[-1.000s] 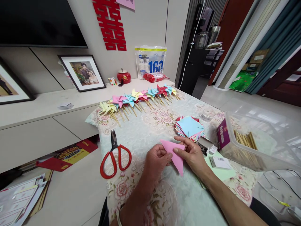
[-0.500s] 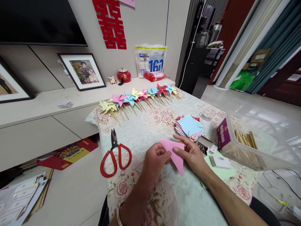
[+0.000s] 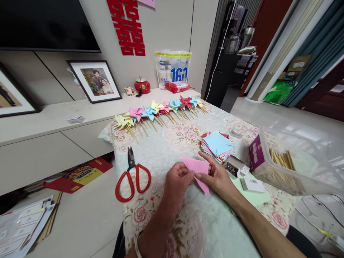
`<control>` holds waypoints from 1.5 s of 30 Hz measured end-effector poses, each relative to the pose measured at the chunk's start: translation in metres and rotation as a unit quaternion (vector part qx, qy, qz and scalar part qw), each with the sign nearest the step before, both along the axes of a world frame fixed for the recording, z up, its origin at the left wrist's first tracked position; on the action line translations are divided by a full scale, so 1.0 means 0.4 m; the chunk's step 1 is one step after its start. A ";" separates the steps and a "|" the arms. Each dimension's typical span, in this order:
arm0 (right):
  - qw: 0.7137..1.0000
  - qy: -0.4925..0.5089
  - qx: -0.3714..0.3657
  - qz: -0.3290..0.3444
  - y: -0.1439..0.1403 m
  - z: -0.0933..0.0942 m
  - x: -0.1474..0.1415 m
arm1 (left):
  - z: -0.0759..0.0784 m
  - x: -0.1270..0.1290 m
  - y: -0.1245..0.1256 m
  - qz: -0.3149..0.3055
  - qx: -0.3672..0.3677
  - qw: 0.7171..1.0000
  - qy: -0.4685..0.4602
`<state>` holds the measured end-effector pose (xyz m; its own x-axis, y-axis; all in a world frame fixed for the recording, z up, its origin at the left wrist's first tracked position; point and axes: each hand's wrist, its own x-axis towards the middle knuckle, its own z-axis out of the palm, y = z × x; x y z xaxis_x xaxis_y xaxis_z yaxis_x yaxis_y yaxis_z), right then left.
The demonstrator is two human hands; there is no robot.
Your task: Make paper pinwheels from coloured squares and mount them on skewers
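both hands on the pink paper [image 3: 198, 168] over the near counter [image 3: 172, 150] | left hand [image 3: 178, 181] fingers pinching its left edge | right hand [image 3: 216, 175] fingers gripping the right | red scissors [image 3: 133, 179] just left

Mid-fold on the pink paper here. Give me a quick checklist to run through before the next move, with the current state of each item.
1. Both hands on the paper: ok. The left hand and the right hand pinch the pink paper folded to a triangle.
2. Fold edges aligned: cannot tell, fingers cover the near edge.
3. Scissors within reach: ok. The red scissors lie closed on the tablecloth, left of the left hand.
4. Spare sheets at hand: ok. The paper stack lies just beyond the right hand.
5. Sticks available: ok. Wooden sticks show in the clear box on the right.
6. Finished pinwheels out of the way: ok. The pinwheel row lies at the far edge.
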<state>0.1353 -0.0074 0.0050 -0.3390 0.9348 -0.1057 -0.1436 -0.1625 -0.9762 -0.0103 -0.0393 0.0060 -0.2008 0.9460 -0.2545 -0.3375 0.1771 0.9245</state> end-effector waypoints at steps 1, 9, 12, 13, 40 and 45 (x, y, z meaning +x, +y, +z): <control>1.000 -0.003 -0.001 -0.001 0.001 0.000 0.000 | -0.002 -0.001 0.001 0.004 -0.001 1.000 0.003; 1.000 0.009 -0.013 0.006 -0.003 0.005 0.003 | -0.002 -0.005 0.004 0.025 0.011 1.000 -0.001; 1.000 0.008 -0.009 0.014 -0.006 0.002 0.001 | 0.006 -0.003 0.003 0.047 0.012 0.999 -0.009; 1.000 0.007 -0.005 0.017 -0.007 0.000 -0.001 | 0.008 -0.002 0.003 0.050 0.014 0.999 -0.013; 0.997 -0.052 0.051 0.003 -0.008 0.000 -0.008 | 0.006 0.010 0.004 0.025 0.022 0.999 0.001; 0.997 -0.012 0.068 -0.018 0.000 0.001 0.003 | 0.008 -0.006 0.004 -0.008 0.013 1.000 0.013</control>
